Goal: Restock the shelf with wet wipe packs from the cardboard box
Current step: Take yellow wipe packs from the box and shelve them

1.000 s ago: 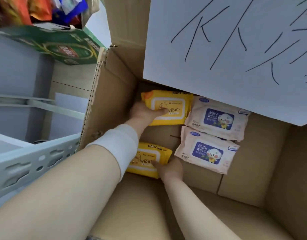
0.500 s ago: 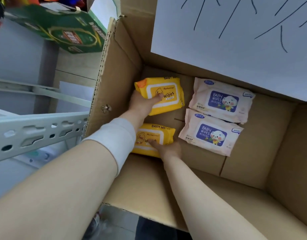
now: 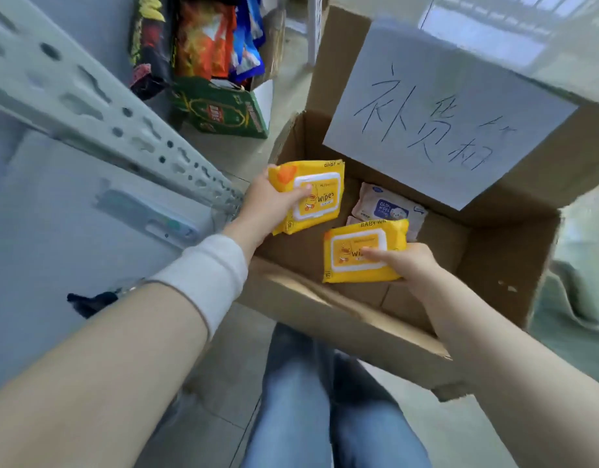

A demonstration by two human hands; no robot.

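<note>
Yellow wet wipe packs are sitting in both hands in the head view, the only one given. The left hand (image 3: pixel 267 211) is gripping the upper yellow pack (image 3: pixel 320 197) by its short edge, with the thumb lying on the printed face and the fingers curling underneath. The right hand (image 3: pixel 407 265) is gripping the lower yellow pack (image 3: pixel 355 253) in the same way, its thumb stretching across the lid label while the other fingers are hiding beneath.

Half a second ago both packs were lying flat on the floor of the cardboard box (image 3: pixel 500 258), with the hands only closing on them. Now both are hanging in the air at about rim height. The upper one is sitting over the box's left wall and the lower one over the near part of the opening.

That suggests the pick is finishing and the carry is beginning. The grey shelf board (image 3: pixel 71 224), under the perforated rail (image 3: pixel 88 106), is waiting just left of the box, so the packs are probably heading that way.

Two pale packs (image 3: pixel 389 207) are lying on the box floor, partly covered by the lower yellow pack, so at least one more reach is likely coming. A handwritten paper sheet (image 3: pixel 443 123) is covering the far flap. Snack bags (image 3: pixel 203 38) and a green carton (image 3: pixel 220 109) are standing beyond the rail.
</note>
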